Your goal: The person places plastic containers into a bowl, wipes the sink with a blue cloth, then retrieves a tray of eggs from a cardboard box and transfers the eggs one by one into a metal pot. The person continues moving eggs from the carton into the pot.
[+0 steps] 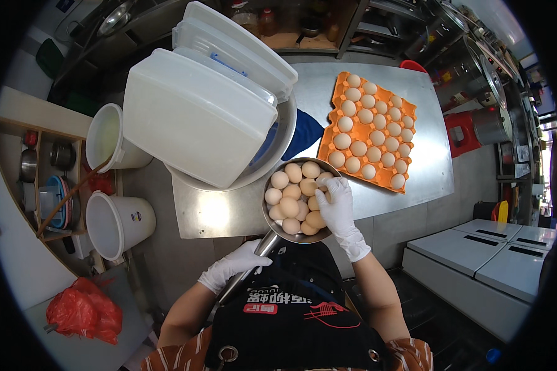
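Observation:
A round metal pan (268,217) full of light brown eggs (289,207) is at the table's front edge, just in front of my black apron. My left hand (238,264), in a white glove, is closed around the pan's long metal handle (265,245). At the pan's right side my right hand (336,206), gloved too, has its fingers curled over an egg (323,179) among the others. The fingers partly cover that egg and its neighbours. Farther right on the table lies an orange egg tray (377,179) with many eggs in its cups.
White plastic tubs (198,117) lean in a large metal basin (286,123) at the table's (408,89) left; a dark blue cloth (306,133) lies beside it. White buckets (120,226) stand left. A red plastic bag (83,312) is lower left, a white chest unit (476,263) right.

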Demonstrator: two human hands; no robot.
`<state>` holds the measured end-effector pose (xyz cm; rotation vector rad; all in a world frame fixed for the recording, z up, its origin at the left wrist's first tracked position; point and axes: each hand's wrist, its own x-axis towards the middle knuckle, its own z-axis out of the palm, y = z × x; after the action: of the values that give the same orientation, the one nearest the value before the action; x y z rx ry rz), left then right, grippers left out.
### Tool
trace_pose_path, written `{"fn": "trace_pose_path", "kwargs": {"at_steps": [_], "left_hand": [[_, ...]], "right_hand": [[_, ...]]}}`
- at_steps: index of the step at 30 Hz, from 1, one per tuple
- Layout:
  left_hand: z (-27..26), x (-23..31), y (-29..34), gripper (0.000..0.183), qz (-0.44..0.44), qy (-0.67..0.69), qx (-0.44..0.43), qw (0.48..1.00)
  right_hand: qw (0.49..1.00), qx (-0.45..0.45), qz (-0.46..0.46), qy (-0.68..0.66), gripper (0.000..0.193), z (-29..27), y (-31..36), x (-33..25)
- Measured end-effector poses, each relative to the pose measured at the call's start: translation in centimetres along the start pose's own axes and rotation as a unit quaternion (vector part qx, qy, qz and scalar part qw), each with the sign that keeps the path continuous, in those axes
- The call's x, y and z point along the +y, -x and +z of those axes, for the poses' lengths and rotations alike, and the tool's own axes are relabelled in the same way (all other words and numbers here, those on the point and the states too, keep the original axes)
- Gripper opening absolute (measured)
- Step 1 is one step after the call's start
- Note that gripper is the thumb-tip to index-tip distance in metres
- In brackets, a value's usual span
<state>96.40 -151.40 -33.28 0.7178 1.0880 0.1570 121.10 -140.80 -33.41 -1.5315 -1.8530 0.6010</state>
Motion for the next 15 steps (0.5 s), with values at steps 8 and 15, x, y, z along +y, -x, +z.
{"fn": "trace_pose_path", "kwargs": {"at_steps": [8,15], "left_hand": [[0.0,-0.1,0.4,0.039,-0.004,-0.003,-0.004,1.0],[0.0,-0.6,0.9,0.038,-0.007,-0.003,-0.005,1.0]], "right_hand": [[0.996,-0.075,-0.042,0.016,0.024,-0.4,-1.0,-0.6],[0.971,-0.161,-0.128,0.123,0.051,0.5,1.4,-4.4]]}}
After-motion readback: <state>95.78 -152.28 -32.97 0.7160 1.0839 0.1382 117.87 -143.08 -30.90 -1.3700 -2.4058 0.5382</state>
